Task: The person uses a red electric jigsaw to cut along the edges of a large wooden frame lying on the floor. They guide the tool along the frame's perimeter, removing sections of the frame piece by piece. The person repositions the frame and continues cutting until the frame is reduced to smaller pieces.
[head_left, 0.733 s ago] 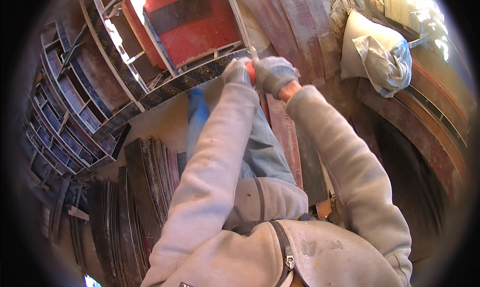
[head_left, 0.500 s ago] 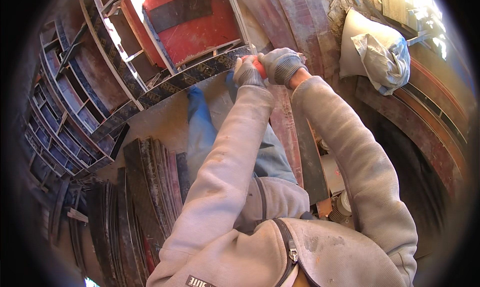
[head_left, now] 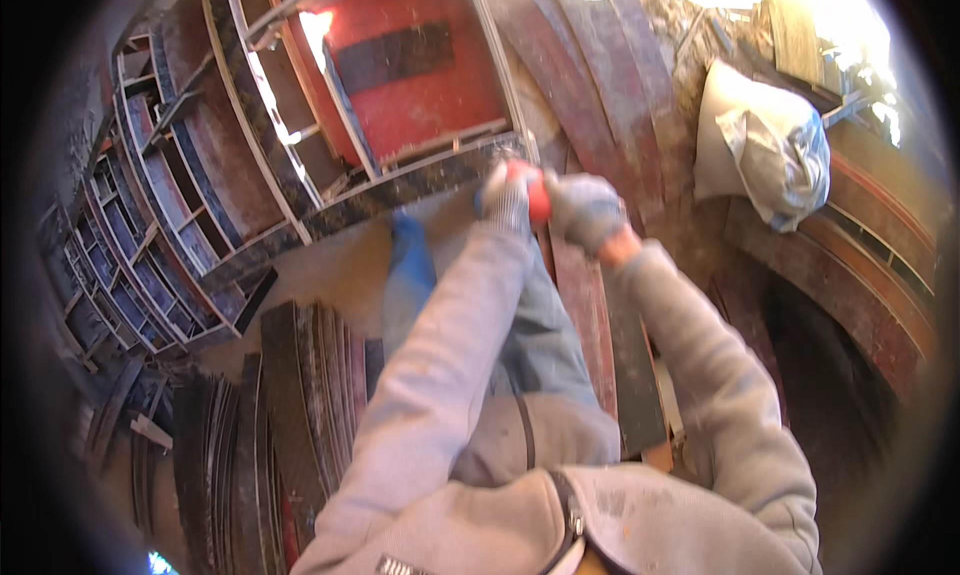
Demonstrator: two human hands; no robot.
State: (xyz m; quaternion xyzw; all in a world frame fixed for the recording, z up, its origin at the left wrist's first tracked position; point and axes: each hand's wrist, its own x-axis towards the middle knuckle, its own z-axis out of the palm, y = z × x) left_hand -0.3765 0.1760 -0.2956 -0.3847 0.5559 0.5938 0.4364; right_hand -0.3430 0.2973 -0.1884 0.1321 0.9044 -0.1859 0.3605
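Observation:
Both my hands wear grey gloves and are stretched out in front of me. My left hand [head_left: 503, 197] and my right hand [head_left: 585, 210] are closed together around a red-handled tool [head_left: 538, 195], of which only the red grip shows. The tool's working end is hidden behind my gloves. The hands sit at the near edge of a curved dark steel rail [head_left: 400, 190] that borders a red metal formwork panel [head_left: 415, 70]. My blue trouser leg [head_left: 410, 275] shows below my left sleeve.
Curved steel formwork frames [head_left: 170, 205] are stacked on the left. Dark flat metal strips [head_left: 290, 395] lie on the ground at lower left. A grey-white sack [head_left: 770, 145] rests at upper right beside rusty red curved panels [head_left: 860, 235]. Long rusty planks [head_left: 590, 315] run under my arms.
My two hands have shifted a little to the right and down along the rail's edge, still gripping the red-handled tool together. The view has tilted slightly.

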